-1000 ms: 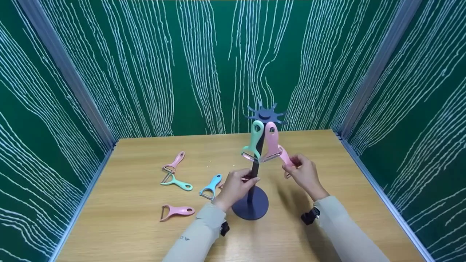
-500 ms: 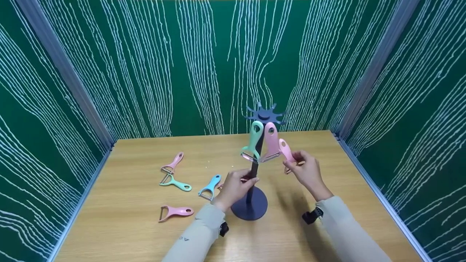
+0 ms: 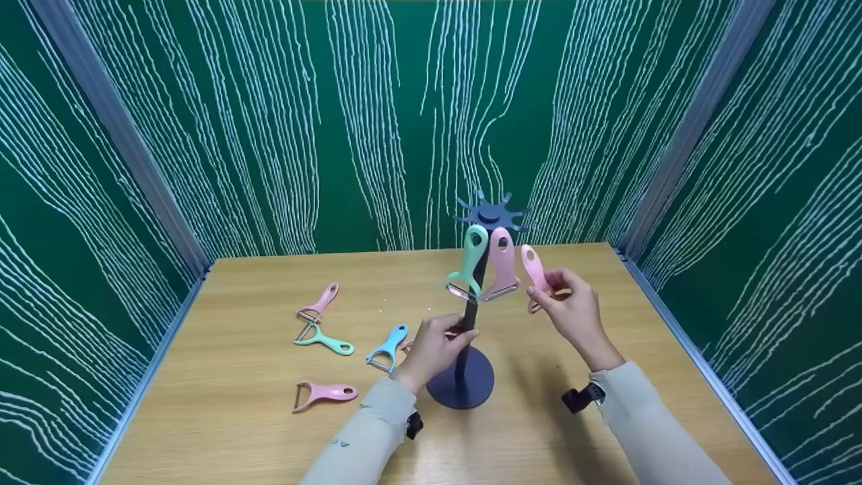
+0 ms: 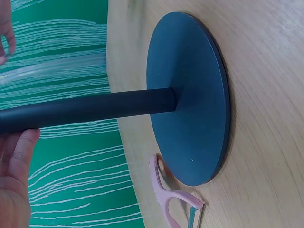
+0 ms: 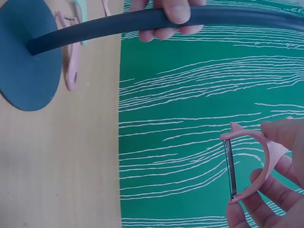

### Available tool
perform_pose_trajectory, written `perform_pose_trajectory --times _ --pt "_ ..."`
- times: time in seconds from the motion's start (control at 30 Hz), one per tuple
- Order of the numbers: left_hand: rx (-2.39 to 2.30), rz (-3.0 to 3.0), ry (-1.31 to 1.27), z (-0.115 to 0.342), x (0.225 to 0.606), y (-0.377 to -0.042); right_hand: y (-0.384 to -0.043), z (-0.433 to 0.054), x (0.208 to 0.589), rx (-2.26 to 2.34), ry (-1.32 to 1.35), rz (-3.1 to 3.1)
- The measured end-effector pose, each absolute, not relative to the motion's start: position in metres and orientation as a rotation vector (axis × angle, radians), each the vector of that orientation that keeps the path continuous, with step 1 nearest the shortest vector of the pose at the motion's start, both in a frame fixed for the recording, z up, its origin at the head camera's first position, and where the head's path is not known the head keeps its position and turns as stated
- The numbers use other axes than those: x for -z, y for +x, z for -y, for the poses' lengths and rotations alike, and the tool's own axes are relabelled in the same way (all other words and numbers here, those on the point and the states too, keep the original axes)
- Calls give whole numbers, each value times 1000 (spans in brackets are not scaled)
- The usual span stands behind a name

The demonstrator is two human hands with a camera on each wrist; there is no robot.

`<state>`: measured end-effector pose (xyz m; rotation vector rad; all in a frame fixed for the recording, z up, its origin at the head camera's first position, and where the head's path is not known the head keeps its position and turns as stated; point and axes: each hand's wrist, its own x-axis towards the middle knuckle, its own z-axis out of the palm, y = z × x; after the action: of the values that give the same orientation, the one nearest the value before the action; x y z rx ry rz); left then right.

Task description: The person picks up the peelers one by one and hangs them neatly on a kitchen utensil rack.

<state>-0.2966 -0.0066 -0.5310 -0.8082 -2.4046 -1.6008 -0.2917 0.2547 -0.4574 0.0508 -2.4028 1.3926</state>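
A dark stand [image 3: 460, 377] with a round base, an upright pole and a star-shaped hook top [image 3: 489, 213] stands on the table. My left hand [image 3: 436, 347] grips its pole [image 4: 95, 110] midway up. From the hooks hang a green peeler [image 3: 468, 259] and a pink peeler [image 3: 502, 259], handles up. To the right of them, my right hand [image 3: 569, 306] pinches another pink peeler [image 3: 533, 266] near its head, the holed handle end pointing up. In the right wrist view, thumb and fingers hold the yoke of this peeler [image 5: 268, 156], with its blade facing the stand.
On the table [image 3: 236, 444], left of the stand, lie a blue peeler [image 3: 388, 347], a green peeler [image 3: 326, 339] and pink peelers [image 3: 330, 392], [image 3: 320, 303]. One more pink peeler [image 4: 175, 194] lies beside the base, mostly behind my left hand in the head view. Green patterned walls enclose the table.
My right hand has raised the pink peeler, so its handle end now stands clear to the right of the hanging pink one. My left hand keeps its grip on the pole.
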Motion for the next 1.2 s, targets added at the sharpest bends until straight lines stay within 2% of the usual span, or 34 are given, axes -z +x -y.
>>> perform_pose_trajectory --times 1.2 --pt "1605 2399 -806 7 531 -296 -253 -236 407 -1412 246 2092"
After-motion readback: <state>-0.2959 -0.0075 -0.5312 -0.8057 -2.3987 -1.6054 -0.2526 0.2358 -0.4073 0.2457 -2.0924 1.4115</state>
